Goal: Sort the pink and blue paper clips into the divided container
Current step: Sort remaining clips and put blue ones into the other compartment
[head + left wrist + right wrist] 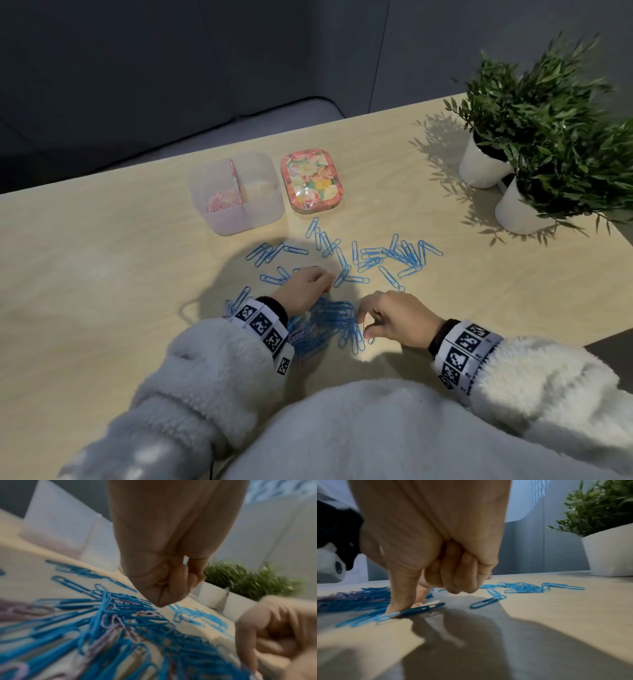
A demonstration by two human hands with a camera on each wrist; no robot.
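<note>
A translucent divided container (260, 192) stands at the back, with pink paper clips (222, 204) in its left compartment. Blue paper clips (397, 255) lie scattered over the table. A dense pile of blue and a few pink clips (325, 320) (120, 622) sits between my hands. My left hand (317, 279) (164, 588) hovers over the pile's far side, its fingers curled into a fist with nothing visible inside. At the pile's right edge my right hand (365, 330) (406, 605) pinches a blue clip (419, 609) against the table with thumb and index finger, the other fingers curled.
A floral tin (311, 181) stands right of the container. Two potted plants in white pots (479, 168) (520, 212) stand at the back right. The table's far edge runs just behind the container.
</note>
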